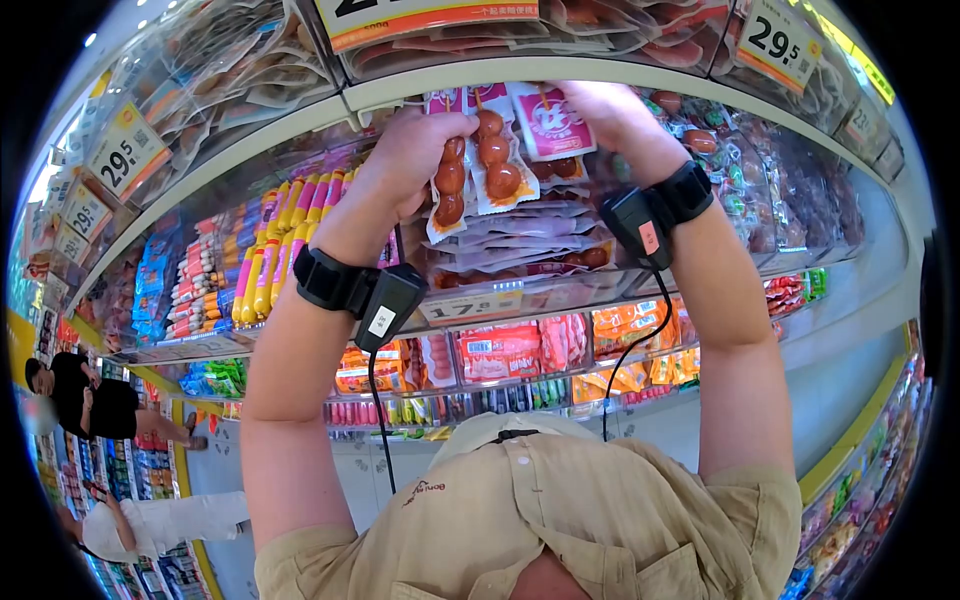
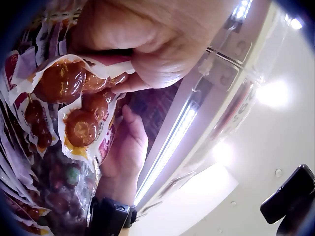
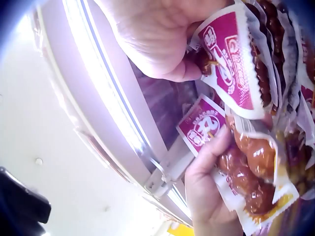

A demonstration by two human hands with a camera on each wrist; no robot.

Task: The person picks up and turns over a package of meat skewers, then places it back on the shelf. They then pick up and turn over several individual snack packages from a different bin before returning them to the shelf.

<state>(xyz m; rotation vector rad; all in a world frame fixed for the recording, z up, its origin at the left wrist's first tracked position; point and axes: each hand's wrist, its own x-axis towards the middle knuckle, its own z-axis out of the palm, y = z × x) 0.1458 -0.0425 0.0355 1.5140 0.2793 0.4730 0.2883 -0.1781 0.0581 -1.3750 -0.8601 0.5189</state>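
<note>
Upper edge: We saw the shelf lip [image 1: 600,72] running just above both hands, touching distance from the knuckles.
Lower edge: The price rail [image 1: 470,305] lay below the wrists, with flat packs stacked between it and the hands.
Sides: Yellow sausage sticks [image 1: 270,250] crowded the left, and red packs [image 1: 790,190] crowded the right.
Open room: We found free space only on the aisle side, towards the person's chest.
Left hand: The left hand [image 1: 415,160] was raised overhead, wrist bent back, fingers and thumb pinching the top of the skewer packets [image 1: 490,160].
Right hand: The right hand [image 1: 610,115] was raised level with it, gripping the pink-labelled packet [image 1: 548,122] by its top.
Packets: Both hung just under the shelf lip, side by side and touching, between the two hands.
</note>
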